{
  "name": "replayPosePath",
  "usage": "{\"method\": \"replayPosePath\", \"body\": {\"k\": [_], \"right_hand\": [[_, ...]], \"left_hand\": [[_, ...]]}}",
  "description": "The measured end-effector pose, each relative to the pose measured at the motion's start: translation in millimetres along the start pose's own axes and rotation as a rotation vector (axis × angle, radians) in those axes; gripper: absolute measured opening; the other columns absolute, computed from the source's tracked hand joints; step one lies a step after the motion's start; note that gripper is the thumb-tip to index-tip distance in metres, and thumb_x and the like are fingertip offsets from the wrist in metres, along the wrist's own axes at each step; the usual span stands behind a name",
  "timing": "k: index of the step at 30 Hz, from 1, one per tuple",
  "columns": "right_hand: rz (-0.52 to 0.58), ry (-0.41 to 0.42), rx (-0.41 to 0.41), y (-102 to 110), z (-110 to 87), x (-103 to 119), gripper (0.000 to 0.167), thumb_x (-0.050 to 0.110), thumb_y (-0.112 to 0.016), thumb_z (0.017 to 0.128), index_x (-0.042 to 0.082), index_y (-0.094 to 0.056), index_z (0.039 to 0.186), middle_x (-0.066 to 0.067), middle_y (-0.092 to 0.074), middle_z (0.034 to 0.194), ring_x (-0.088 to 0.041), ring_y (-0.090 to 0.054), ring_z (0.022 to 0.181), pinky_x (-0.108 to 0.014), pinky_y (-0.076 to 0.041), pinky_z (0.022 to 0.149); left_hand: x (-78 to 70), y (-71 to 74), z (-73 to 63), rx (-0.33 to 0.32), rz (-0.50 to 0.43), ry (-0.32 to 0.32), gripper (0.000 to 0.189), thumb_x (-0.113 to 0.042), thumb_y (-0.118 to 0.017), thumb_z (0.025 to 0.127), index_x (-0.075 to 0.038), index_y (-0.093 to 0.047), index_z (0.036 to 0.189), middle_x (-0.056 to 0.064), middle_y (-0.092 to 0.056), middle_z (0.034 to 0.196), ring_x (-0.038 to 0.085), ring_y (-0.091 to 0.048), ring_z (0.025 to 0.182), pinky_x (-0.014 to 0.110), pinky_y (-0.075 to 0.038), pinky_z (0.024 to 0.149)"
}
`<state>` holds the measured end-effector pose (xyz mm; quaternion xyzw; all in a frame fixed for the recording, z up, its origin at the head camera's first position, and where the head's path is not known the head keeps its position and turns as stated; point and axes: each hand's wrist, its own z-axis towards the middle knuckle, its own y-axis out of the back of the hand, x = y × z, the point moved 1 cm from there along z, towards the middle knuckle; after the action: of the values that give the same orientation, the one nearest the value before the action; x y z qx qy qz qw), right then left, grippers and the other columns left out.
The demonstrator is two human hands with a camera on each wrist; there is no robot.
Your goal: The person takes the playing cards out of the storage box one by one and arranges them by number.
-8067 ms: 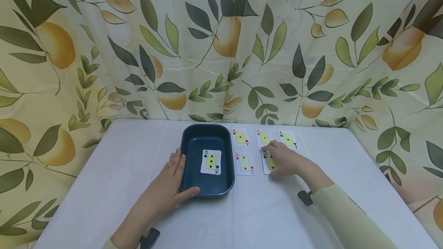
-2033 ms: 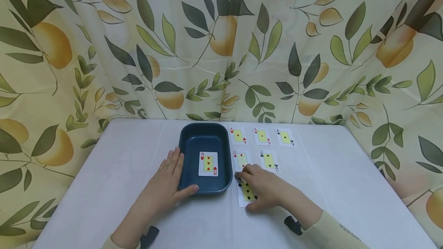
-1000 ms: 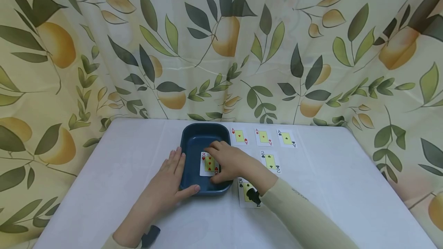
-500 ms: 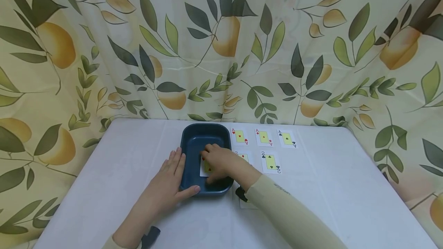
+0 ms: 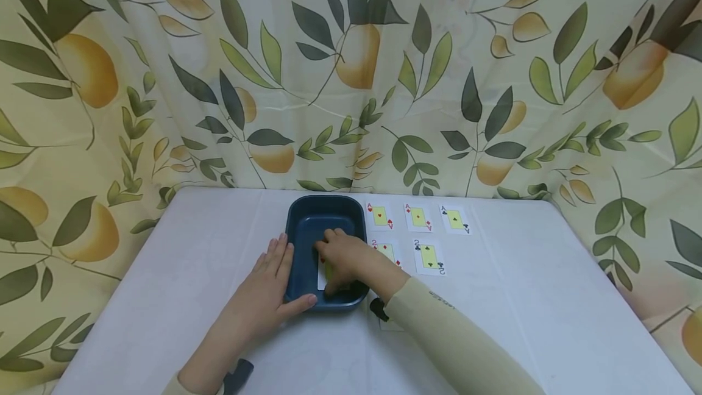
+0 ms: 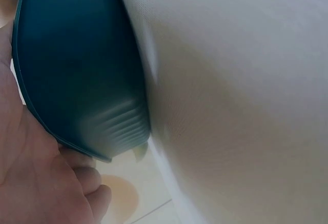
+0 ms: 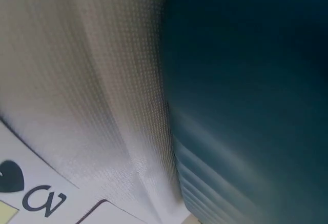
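Observation:
My left hand [image 5: 265,294] lies along the left side of the dark blue tray [image 5: 329,200], fingers fairly straight and thumb over the near rim. The left wrist view shows that hand [image 6: 46,178] against the tray's edge. Inside the tray, my right hand [image 5: 351,261] pinches a playing card [image 5: 322,280], the three of hearts, mostly hidden under the fingers. Beneath the right wrist, a three of spades [image 5: 390,325] lies on the table, nearly covered; its corner shows in the right wrist view. Whether more cards lie under the held one I cannot tell.
Right of the tray, an ace of hearts [image 5: 379,217], ace of diamonds [image 5: 418,217] and ace of clubs [image 5: 455,220] form the back row. Before them lie a two of diamonds [image 5: 386,251] and two of clubs [image 5: 430,256]. A patterned curtain [image 5: 340,108] hangs behind the table.
The three of spades went from tray to table, exposing the three of hearts. My right hand then moved left into the tray and took hold of that card, shifting it slightly nearer. My left hand stayed.

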<state>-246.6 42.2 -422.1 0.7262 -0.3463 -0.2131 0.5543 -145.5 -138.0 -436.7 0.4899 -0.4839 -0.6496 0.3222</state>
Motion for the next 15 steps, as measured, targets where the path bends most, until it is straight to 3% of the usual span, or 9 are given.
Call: {"method": "replayPosePath", "body": {"k": [9, 15], "right_hand": [[0.039, -0.038, 0.029, 0.6, 1.8, -2.0, 0.092, 0.054, -0.087, 0.068, 0.021, -0.048, 0.144, -0.008, -0.053, 0.130, -0.024, -0.048, 0.112, -0.048, -0.044, 0.107], [0.027, -0.028, 0.031, -1.2, 2.2, -1.2, 0.095, 0.057, -0.086, 0.067, 0.023, -0.046, 0.146, -0.008, -0.050, 0.134, -0.026, -0.047, 0.114, -0.049, -0.044, 0.107]], "left_hand": [[0.5, 0.8, 0.4, -0.010, 0.008, -0.007, 0.107, -0.074, -0.053, 0.088, 0.000, -0.021, 0.157, 0.015, -0.007, 0.167, 0.033, -0.009, 0.154, 0.051, -0.019, 0.122], [-0.1, 1.6, -0.5, -0.014, 0.006, -0.013, 0.107, -0.073, -0.054, 0.088, 0.002, -0.022, 0.156, 0.017, -0.008, 0.167, 0.035, -0.010, 0.154, 0.052, -0.020, 0.122]]}}
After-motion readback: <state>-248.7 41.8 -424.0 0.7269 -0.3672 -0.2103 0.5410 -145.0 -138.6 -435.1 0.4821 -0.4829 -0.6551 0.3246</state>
